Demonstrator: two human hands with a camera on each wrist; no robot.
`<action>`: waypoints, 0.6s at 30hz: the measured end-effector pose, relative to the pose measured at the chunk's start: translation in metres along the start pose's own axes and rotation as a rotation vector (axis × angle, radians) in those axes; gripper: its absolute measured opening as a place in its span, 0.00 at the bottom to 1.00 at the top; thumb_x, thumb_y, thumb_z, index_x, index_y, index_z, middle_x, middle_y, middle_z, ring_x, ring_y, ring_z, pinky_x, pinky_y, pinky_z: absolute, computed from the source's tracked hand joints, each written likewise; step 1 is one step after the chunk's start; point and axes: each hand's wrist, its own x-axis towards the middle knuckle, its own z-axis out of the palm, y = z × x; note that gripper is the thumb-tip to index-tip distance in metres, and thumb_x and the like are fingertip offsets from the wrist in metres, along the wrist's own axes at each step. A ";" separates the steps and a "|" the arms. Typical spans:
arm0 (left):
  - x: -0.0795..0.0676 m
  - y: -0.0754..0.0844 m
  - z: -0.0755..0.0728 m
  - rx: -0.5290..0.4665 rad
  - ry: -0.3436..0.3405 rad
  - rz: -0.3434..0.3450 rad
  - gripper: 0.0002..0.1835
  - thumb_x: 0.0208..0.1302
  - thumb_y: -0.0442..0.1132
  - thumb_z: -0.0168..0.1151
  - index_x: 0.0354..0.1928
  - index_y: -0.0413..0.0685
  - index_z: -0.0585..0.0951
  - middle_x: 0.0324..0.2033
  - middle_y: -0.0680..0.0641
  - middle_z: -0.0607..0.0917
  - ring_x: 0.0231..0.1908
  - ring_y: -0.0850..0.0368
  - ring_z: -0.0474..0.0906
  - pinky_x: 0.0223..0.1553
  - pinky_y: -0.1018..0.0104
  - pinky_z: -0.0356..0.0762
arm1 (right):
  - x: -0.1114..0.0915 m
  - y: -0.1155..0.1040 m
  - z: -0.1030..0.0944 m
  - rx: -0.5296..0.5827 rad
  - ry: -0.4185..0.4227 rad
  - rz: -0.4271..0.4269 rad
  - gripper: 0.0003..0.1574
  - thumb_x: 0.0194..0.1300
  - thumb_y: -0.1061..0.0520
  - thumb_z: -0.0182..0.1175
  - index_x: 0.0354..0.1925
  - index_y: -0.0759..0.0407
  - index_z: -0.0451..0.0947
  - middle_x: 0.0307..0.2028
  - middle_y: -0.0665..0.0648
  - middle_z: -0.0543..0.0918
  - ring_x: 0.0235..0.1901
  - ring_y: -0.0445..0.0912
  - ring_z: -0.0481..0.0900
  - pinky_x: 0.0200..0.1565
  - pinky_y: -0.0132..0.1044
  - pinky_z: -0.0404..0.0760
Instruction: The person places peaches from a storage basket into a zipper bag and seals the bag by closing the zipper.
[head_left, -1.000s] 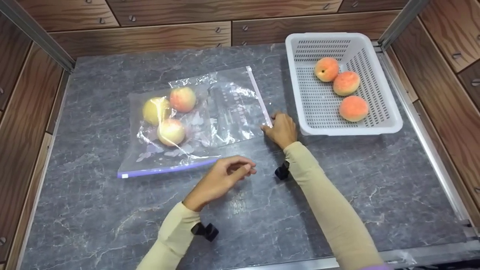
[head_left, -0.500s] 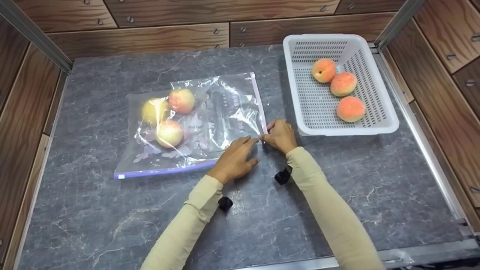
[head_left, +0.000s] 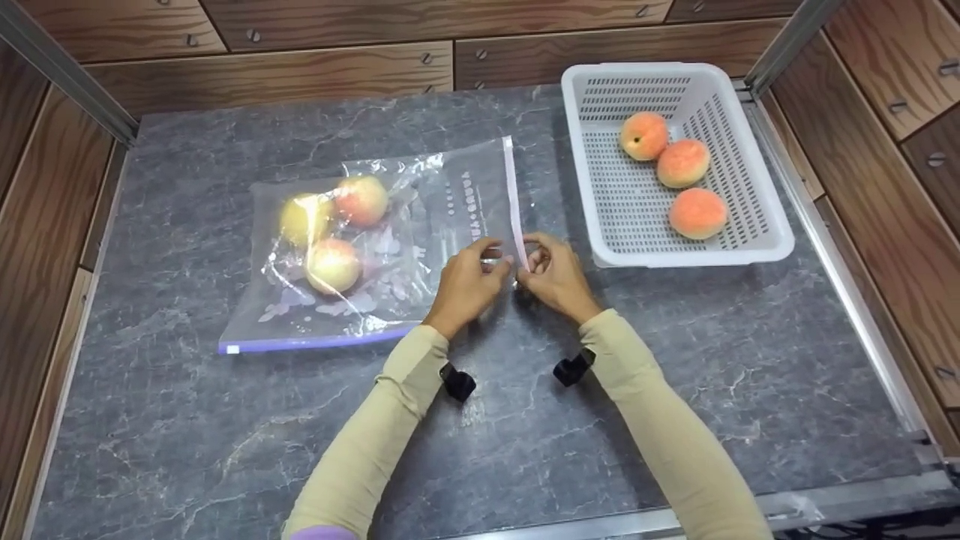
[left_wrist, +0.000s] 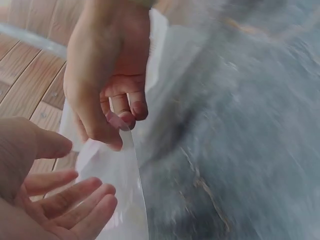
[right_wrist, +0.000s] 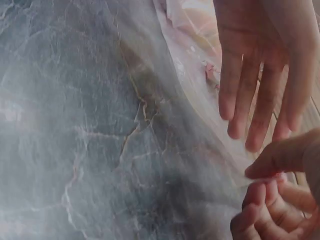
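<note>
A clear zip bag (head_left: 457,191) with a pale pink zip strip (head_left: 511,180) lies flat, its strip on the right. My right hand (head_left: 559,277) pinches the near end of that strip between thumb and fingers; the right wrist view shows the pinched bag corner (right_wrist: 250,177). Just left of it, over the bag's near edge, my left hand (head_left: 469,285) hovers with fingers relaxed and apart, holding nothing in the left wrist view. Overlapping on the left is a second zip bag (head_left: 259,300) with a purple strip, containing two peaches (head_left: 334,266) and a yellow round fruit (head_left: 305,219).
A white perforated basket (head_left: 581,165) stands at the back right, with three peaches (head_left: 697,214) in it. Wood-patterned panels (head_left: 270,75) enclose the grey marbled table (head_left: 187,420) at the back and sides. A metal rail (head_left: 847,300) runs along the right edge.
My left hand has come up and right from the near side to beside my right hand. The right hand has shifted slightly nearer and now pinches the strip's end.
</note>
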 end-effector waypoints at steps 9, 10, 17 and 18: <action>0.010 0.009 -0.005 -0.043 0.147 -0.078 0.24 0.64 0.55 0.69 0.53 0.46 0.85 0.39 0.48 0.90 0.42 0.55 0.86 0.43 0.60 0.82 | -0.008 -0.009 0.002 0.211 -0.103 -0.162 0.37 0.49 0.79 0.58 0.61 0.73 0.75 0.25 0.57 0.73 0.19 0.40 0.68 0.22 0.24 0.66; 0.010 0.009 -0.005 -0.044 0.158 -0.076 0.23 0.63 0.54 0.70 0.52 0.46 0.86 0.38 0.49 0.90 0.41 0.55 0.86 0.43 0.60 0.82 | -0.009 -0.009 0.002 0.227 -0.114 -0.162 0.37 0.50 0.80 0.58 0.61 0.74 0.75 0.25 0.58 0.73 0.20 0.41 0.68 0.22 0.24 0.66; 0.011 0.008 -0.009 -0.162 0.130 -0.090 0.15 0.67 0.43 0.68 0.49 0.40 0.86 0.37 0.44 0.90 0.31 0.54 0.88 0.33 0.67 0.84 | -0.011 -0.012 0.000 0.311 -0.186 -0.111 0.37 0.52 0.78 0.58 0.63 0.73 0.73 0.28 0.53 0.73 0.25 0.39 0.72 0.28 0.25 0.75; 0.012 0.008 -0.010 -0.196 0.125 -0.089 0.14 0.68 0.40 0.67 0.49 0.38 0.86 0.37 0.43 0.90 0.30 0.53 0.88 0.32 0.66 0.85 | -0.012 -0.012 0.000 0.322 -0.199 -0.103 0.36 0.54 0.77 0.60 0.64 0.71 0.73 0.29 0.53 0.74 0.26 0.40 0.73 0.28 0.25 0.75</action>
